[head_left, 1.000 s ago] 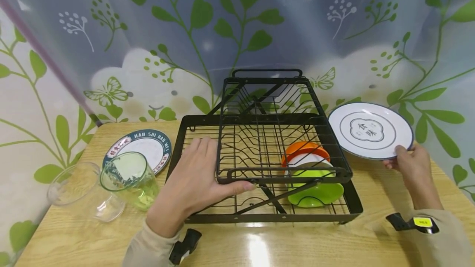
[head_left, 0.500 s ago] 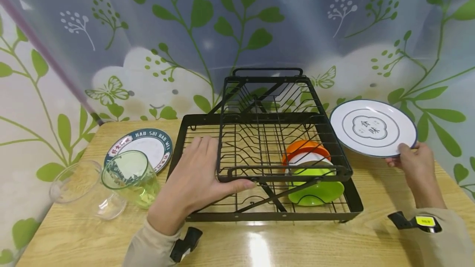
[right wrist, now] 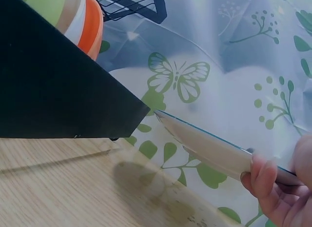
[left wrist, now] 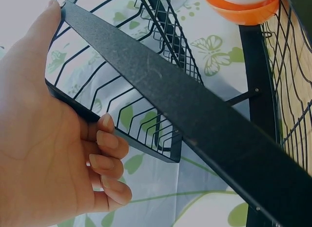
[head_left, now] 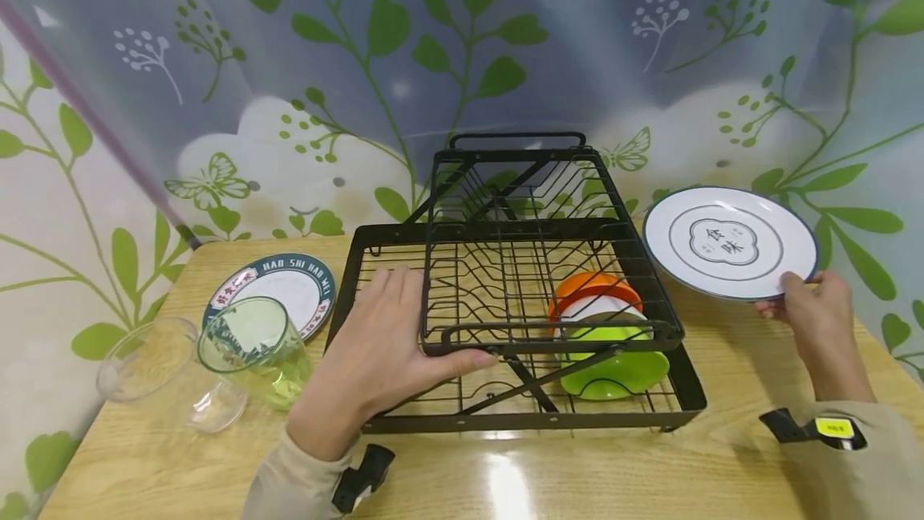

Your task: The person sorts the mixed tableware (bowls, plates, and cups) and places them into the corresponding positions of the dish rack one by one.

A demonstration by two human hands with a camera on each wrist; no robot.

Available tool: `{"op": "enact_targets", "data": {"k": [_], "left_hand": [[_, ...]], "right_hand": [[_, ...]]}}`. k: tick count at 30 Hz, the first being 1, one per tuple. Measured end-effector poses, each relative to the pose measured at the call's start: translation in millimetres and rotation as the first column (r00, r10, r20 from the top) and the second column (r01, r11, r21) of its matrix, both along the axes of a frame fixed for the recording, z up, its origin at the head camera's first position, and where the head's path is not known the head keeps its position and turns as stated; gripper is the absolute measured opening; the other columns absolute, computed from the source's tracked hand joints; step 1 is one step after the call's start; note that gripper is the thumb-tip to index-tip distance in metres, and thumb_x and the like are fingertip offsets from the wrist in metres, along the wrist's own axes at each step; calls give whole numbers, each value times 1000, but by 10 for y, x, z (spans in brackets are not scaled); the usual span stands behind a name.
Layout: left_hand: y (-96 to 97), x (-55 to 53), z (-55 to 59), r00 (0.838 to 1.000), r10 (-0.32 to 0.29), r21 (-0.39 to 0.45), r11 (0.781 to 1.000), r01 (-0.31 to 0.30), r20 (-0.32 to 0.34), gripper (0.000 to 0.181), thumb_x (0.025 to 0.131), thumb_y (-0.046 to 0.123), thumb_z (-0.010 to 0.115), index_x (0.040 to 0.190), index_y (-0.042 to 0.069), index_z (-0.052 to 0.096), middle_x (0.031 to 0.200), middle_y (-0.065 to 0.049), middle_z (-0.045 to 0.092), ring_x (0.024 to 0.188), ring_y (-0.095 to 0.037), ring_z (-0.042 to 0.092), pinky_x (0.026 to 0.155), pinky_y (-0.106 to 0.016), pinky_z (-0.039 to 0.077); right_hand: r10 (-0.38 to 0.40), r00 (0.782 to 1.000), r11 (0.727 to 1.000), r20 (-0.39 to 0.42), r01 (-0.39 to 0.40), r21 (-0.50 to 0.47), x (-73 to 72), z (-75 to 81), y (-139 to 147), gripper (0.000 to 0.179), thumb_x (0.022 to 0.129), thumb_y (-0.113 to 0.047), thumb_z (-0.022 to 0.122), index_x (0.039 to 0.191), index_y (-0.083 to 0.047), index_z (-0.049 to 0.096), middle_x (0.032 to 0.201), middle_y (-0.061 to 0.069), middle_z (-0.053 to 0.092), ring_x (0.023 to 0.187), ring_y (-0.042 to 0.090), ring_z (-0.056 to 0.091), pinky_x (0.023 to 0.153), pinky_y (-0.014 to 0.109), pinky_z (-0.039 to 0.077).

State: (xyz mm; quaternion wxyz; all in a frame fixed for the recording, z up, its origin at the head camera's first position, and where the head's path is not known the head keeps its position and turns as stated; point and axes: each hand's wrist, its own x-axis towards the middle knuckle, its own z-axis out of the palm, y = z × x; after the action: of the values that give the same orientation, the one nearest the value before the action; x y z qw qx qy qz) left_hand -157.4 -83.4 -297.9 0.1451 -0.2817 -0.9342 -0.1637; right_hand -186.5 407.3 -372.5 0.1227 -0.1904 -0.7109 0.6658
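Observation:
A black two-tier dish rack [head_left: 516, 423] stands mid-table in the head view. My left hand [head_left: 364, 355] grips the front left corner of its raised upper tier [head_left: 673, 335]; in the left wrist view the fingertips [left wrist: 108, 143] curl around the frame. To the right of the rack, my right hand [head_left: 821, 319] pinches the rim of a white plate [head_left: 671, 259] with a dark blue edge. Thumb on top and fingers below, it holds the plate tilted above the table. An orange bowl [head_left: 588, 283], a white bowl [head_left: 599, 309] and a green bowl [head_left: 613, 379] lean together in the lower tier.
Left of the rack lies a green-rimmed white plate [head_left: 318, 295] on the wooden table [head_left: 433, 476]. A green glass [head_left: 289, 359] stands beside it, partly covering it. Further left is a clear glass [head_left: 147, 367]. A leaf-patterned curtain [head_left: 549, 95] hangs behind.
My right hand has moved slightly right and away from me with the white plate, which is now turned a little clockwise. The left hand keeps its grip on the rack.

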Motion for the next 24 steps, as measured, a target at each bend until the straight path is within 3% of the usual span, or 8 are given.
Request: {"op": "enact_targets", "data": {"k": [5,11,21,24], "left_hand": [[-1,-9,-16,999,19,-16,1000,-20,-30,92,70,94,25,91,7,43,81,-4,41,77,-23,39,78,-35,37],[-3,11,-16,997,64,-43,997,-66,-53,89,68,96,24,88,11,41,80,-3,41,74,-22,39,69,-32,33],[16,32,-5,993,105,-90,990,-110,-55,91,68,96,23,88,11,45,85,-4,46,77,-23,40,71,-34,31],[14,32,-4,993,100,-79,991,-105,-64,93,67,97,16,87,10,44,82,-4,44,76,-23,40,71,-34,32]], "right_hand": [[-15,999,1000,-42,15,-19,8,65,-42,6,97,-7,34,99,-1,33,57,1,61,44,13,61,47,21,52],[-32,996,998,-89,27,-56,-15,70,-52,4,96,-4,33,99,-1,33,54,2,61,41,13,59,43,21,51],[-58,988,998,-143,58,-5,-247,-352,383,7,98,-8,38,102,-4,34,57,4,64,43,15,62,45,24,52],[-64,986,998,-155,67,12,-303,-423,475,8,98,-9,40,103,-5,35,57,5,65,44,17,63,45,25,53]]}}
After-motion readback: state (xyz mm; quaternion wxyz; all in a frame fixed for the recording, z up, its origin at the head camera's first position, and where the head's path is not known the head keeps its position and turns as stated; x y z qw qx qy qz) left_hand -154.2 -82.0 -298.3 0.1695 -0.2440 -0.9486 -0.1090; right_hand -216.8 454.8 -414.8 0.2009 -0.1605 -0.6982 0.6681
